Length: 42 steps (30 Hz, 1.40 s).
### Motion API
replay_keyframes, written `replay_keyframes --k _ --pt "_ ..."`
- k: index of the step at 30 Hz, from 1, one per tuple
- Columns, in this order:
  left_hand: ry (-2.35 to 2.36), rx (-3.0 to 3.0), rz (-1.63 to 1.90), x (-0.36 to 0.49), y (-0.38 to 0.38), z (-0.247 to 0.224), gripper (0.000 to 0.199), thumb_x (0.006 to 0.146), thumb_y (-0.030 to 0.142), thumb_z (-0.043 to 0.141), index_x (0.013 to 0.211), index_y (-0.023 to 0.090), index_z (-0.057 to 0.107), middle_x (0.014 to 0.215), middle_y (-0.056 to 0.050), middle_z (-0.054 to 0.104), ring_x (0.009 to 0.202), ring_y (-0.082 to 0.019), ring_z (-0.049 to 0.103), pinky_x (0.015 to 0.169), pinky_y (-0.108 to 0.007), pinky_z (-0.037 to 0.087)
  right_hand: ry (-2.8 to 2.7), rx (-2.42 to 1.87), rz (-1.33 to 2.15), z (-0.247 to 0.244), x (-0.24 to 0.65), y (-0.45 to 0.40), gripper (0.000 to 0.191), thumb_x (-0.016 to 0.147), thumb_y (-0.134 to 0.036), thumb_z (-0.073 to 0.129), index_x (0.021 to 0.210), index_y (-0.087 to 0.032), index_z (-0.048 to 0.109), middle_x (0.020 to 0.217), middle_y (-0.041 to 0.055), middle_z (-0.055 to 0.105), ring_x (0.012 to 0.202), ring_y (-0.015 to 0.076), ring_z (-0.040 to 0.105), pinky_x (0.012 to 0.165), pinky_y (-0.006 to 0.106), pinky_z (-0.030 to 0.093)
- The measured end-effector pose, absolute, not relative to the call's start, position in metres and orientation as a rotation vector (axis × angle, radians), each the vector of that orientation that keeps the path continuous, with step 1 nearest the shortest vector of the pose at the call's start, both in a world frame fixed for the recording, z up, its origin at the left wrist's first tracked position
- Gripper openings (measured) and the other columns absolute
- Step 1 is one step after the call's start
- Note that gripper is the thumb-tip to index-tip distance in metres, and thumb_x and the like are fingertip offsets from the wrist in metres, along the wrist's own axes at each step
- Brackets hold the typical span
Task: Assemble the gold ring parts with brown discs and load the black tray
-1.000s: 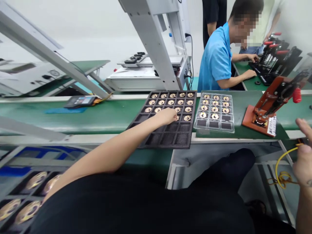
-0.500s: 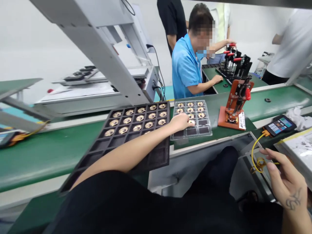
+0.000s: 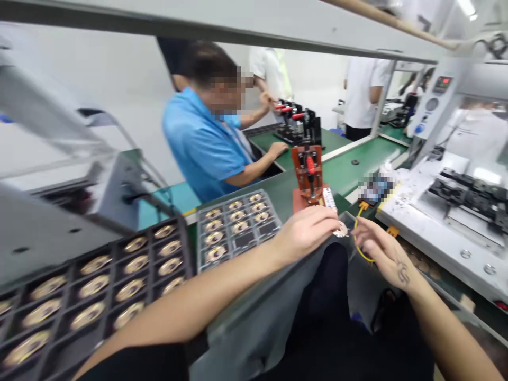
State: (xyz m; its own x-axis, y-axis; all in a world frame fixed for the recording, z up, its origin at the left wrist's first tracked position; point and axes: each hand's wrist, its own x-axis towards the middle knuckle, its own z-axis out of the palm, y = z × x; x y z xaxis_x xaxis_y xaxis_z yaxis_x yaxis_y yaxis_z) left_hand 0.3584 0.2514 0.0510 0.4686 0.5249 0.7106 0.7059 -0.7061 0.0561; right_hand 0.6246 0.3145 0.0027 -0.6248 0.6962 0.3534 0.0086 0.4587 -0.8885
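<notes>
My left hand [image 3: 305, 233] pinches a small round metal disc part [image 3: 340, 229] at its fingertips, in front of an orange toggle-clamp fixture [image 3: 307, 174] with a red handle. Just right of the disc is my right hand [image 3: 379, 246], its fingers loosely curled and apart, holding nothing that I can see. A clear plastic tray [image 3: 243, 241] with several gold-coloured discs lies left of my left hand. Under and beyond my left forearm, a black compartment tray [image 3: 63, 349] carries more such discs.
Across the green bench sits a co-worker in a blue shirt [image 3: 202, 143], one hand at a row of black clamps [image 3: 297, 124]. A handheld device [image 3: 375, 190] with a yellow cable [image 3: 359, 243] lies to the right, beside a white machine [image 3: 432, 222]. A metal beam [image 3: 238, 26] crosses overhead.
My left hand has lifted a disc from the clear tray and carried it right, close to my right hand. The view has turned right. The right hand stays loosely open.
</notes>
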Motion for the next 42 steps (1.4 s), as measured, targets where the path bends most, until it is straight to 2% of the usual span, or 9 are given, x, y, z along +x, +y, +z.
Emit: replay_keyframes --k 3,6,12,15,19,25,30,35,42 --pt "-0.746 -2.517 -1.075 0.398 0.277 0.054 0.015 0.111 0.014 0.055 0.116 0.018 0.069 0.107 -0.012 0.079 0.098 -0.022 0.075 0.086 -0.035 0.061 -1.921 -0.573 1.218 0.017 0.632 0.315 0.057 0.096 -0.05 0.082 0.145 -0.027 0.064 0.111 0.0064 0.075 0.085 0.0191 0.072 0.076 0.036 0.063" --pt "-0.615 -2.555 -1.14 0.421 0.3 0.054 0.015 0.111 0.015 0.056 0.12 0.018 0.067 0.108 -0.012 0.08 0.099 -0.023 0.077 0.085 -0.036 0.062 -1.811 -0.654 1.184 0.024 0.65 0.313 0.046 0.094 -0.046 0.085 0.132 -0.025 0.07 0.1 0.0038 0.074 0.078 0.0171 0.069 0.07 0.034 0.061" --pt "-0.388 -2.669 -1.183 0.47 0.332 0.047 0.027 0.109 0.013 0.059 0.134 0.02 0.063 0.113 -0.012 0.079 0.105 -0.025 0.077 0.089 -0.039 0.065 -1.692 -0.872 1.095 0.027 0.697 0.308 0.045 0.088 -0.045 0.089 0.123 -0.024 0.072 0.094 0.0025 0.074 0.075 0.017 0.069 0.069 0.034 0.061" --pt "-0.438 -2.869 -1.165 0.5 0.351 0.046 0.048 0.108 0.02 0.065 0.154 0.023 0.052 0.135 -0.016 0.072 0.125 -0.028 0.073 0.103 -0.044 0.064 -1.624 -1.032 0.975 0.022 0.739 0.306 0.045 0.087 -0.044 0.088 0.123 -0.023 0.071 0.093 0.0026 0.074 0.074 0.0173 0.068 0.068 0.034 0.06" --pt "-0.571 -3.208 -1.056 0.545 0.404 0.061 0.088 0.094 0.049 0.083 0.167 0.025 0.039 0.16 -0.02 0.055 0.146 -0.036 0.06 0.118 -0.053 0.056 -1.479 -1.313 0.589 0.02 0.81 0.299 0.046 0.087 -0.044 0.086 0.124 -0.021 0.071 0.084 0.0009 0.069 0.068 0.0173 0.061 0.065 0.034 0.056" --pt "-0.778 -3.246 -0.849 0.671 0.505 0.105 0.044 0.101 0.04 0.069 0.137 0.014 0.069 0.135 -0.019 0.072 0.126 -0.031 0.068 0.113 -0.047 0.053 -1.428 -1.424 0.23 0.043 0.868 0.281 0.046 0.092 -0.047 0.082 0.129 -0.022 0.071 0.091 0.0032 0.071 0.077 0.0204 0.062 0.077 0.039 0.056" --pt "-1.052 -3.235 -0.377 0.76 0.547 0.123 0.045 0.091 0.047 0.077 0.115 0.009 0.08 0.119 -0.02 0.08 0.111 -0.034 0.073 0.099 -0.041 0.055 -1.388 -1.43 0.193 0.05 0.883 0.259 0.047 0.094 -0.049 0.081 0.132 -0.024 0.069 0.102 0.0064 0.072 0.083 0.0217 0.064 0.078 0.04 0.058" --pt "-1.094 -3.254 -0.035 0.789 0.569 0.131 0.042 0.073 0.053 0.088 0.091 0.015 0.084 0.101 -0.013 0.084 0.097 -0.03 0.074 0.089 -0.034 0.055 -1.301 -1.458 0.208 0.044 0.915 0.242 0.052 0.092 -0.054 0.083 0.132 -0.023 0.07 0.101 0.0065 0.073 0.082 0.0216 0.066 0.072 0.037 0.059" --pt "-1.155 -3.229 -0.051 0.804 0.563 0.14 0.04 0.059 0.043 0.091 0.084 0.013 0.082 0.091 -0.016 0.08 0.102 -0.037 0.074 0.09 -0.037 0.056 -1.267 -1.482 0.242 0.049 0.951 0.298 0.06 0.089 -0.061 0.083 0.128 -0.017 0.067 0.091 0.0038 0.068 0.077 0.02 0.062 0.069 0.035 0.054"
